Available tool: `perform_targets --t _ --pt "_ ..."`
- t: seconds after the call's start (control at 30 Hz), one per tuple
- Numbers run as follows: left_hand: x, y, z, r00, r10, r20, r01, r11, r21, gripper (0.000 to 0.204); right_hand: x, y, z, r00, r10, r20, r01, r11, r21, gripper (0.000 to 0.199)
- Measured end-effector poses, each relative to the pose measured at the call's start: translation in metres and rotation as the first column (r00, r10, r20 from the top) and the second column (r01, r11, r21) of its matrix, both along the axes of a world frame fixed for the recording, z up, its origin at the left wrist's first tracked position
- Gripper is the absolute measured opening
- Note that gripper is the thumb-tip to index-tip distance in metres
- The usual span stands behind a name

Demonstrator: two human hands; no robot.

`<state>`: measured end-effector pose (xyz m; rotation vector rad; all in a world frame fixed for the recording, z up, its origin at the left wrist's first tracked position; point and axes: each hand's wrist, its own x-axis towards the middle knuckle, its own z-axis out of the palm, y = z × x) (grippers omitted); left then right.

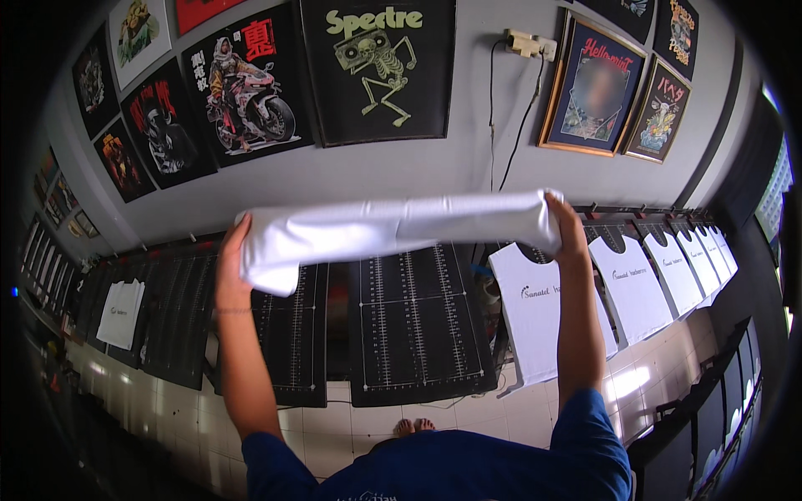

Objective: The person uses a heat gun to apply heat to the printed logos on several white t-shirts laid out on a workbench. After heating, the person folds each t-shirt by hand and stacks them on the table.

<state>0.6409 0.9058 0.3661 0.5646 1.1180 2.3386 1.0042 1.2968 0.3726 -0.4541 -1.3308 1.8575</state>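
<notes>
**White garment stretched between two raised hands above the printing boards**

A grey wall point(401, 171) fills the upper half of the view, hung with black printed shirts and framed posters point(591, 83). Below it runs a long row of black printing boards point(415, 321) marked with white ruler lines, over a pale tiled floor point(368, 417). The boards to the right each carry a white shirt point(535, 313) laid flat, and one more white piece lies on a board far to the left.

A folded white garment point(393, 230) is held up in the air, level and roughly horizontal, in front of the wall and above the middle boards, touching none of them. The left hand point(232, 250) is closed around its left end, where the cloth bunches thick and hangs down a little. The right hand point(561, 221) grips the right end, fingers wrapped over the fold. Both arms reach up from the lower edge in blue sleeves, well apart. Bare toes point(413, 427) show on the tiles below.
</notes>
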Motion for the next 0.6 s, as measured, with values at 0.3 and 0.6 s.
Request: perform_targets --t 0.3,0.6 --pt "0.099 -0.178 -0.168 0.983 0.179 0.027 -0.106 0.691 -0.715 0.029 0.1 -0.132 -0.203 0.728 0.303 0.615 0.01 0.892 -0.452 0.032" --pt "0.105 -0.217 -0.35 0.984 -0.155 -0.091 -0.028 0.368 -0.93 0.038 0.129 -0.167 -0.369 0.701 0.35 0.621 -0.031 0.885 -0.464 0.031"
